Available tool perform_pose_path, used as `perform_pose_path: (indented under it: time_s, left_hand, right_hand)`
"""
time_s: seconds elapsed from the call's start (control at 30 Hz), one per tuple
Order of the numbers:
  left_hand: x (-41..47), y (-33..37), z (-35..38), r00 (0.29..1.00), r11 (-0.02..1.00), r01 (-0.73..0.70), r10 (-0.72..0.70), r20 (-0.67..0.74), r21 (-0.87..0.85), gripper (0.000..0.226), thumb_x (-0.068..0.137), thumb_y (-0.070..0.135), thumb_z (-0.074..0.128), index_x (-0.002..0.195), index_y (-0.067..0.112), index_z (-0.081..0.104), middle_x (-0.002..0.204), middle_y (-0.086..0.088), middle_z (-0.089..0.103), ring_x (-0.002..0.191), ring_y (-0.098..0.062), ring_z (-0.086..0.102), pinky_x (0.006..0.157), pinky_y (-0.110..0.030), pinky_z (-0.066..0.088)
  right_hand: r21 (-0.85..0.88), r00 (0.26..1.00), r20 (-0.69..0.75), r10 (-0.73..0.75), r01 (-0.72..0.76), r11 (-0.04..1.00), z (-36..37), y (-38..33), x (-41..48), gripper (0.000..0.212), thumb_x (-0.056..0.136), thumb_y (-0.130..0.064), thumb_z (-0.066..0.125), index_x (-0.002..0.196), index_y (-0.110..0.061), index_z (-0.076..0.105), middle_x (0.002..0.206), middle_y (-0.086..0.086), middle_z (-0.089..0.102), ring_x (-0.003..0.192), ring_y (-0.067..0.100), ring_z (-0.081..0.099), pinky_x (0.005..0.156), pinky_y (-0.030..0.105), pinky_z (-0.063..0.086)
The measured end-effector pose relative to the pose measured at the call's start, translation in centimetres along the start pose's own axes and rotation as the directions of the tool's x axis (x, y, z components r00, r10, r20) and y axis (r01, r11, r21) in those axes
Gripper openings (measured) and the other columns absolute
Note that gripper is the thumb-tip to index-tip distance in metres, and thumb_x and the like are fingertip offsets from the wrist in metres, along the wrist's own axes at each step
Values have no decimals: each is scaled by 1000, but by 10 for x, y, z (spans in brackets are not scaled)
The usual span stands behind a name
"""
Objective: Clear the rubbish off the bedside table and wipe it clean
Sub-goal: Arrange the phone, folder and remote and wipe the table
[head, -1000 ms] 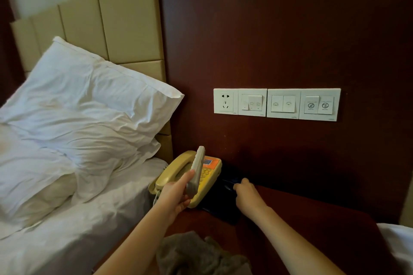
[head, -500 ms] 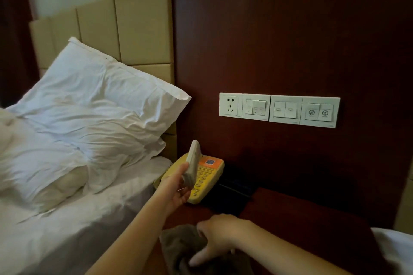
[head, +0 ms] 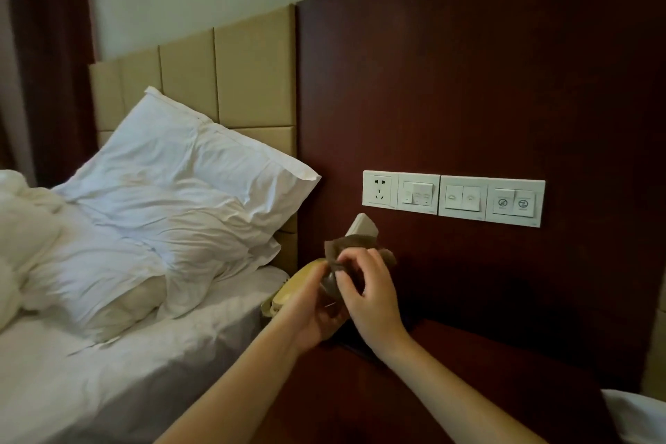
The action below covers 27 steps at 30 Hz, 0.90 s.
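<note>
My left hand [head: 312, 314] holds the beige telephone handset [head: 362, 226] upright above the dark red bedside table [head: 468, 389]. My right hand [head: 371, 294] presses a brown cloth [head: 347, 249] around the handset's middle, so only its top end shows. The yellow telephone base [head: 288, 294] sits at the table's back left corner, mostly hidden behind my hands. A dark flat object [head: 355, 337] lies under them on the table.
A bed with white sheet [head: 108, 371] and crumpled pillows [head: 173, 198] is on the left, touching the table. A white socket and switch panel [head: 454, 197] is on the dark wood wall panel behind. White fabric [head: 638, 418] shows at the lower right.
My right hand went from the table's back corner down to the brown cloth, picked it up and brought it onto the handset. The handset stayed raised in my left hand.
</note>
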<state>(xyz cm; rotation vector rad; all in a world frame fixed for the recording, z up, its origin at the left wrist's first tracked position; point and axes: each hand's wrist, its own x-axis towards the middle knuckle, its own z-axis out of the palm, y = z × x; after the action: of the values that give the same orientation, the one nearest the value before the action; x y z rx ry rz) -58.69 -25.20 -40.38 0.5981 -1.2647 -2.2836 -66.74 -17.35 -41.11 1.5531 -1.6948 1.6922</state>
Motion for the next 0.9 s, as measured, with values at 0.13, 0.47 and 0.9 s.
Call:
perform_pose_path:
  time_s: [0.13,0.47,0.9]
  left_hand:
    - [-11,-5,14,996,999,36,-35,81,-6,33,89,38,57,100,8,67,83,-9,68,80,-20,59,65,-29,49]
    - [-3,1,22,929,824,-236,348,-131,515,24,85,28,65,87,5,66,84,-15,68,79,-23,63,79,-37,53]
    - [-16,-17,15,665,40,-325,720,199,945,48,86,40,63,127,18,51,108,8,37,85,-1,47,71,-4,44]
  right_hand:
    - [-58,980,-179,89,-100,993,-8,6,22,17,88,-27,56,102,-20,63,98,-11,47,98,7,45,91,24,38]
    - [352,877,192,440,-481,803,-17,-12,17,14,97,-8,47,103,-13,58,100,0,59,93,11,58,80,22,48]
    - [414,796,-102,596,-511,753,-7,20,41,14,97,-11,49,85,-15,55,89,7,61,86,23,61,76,37,51]
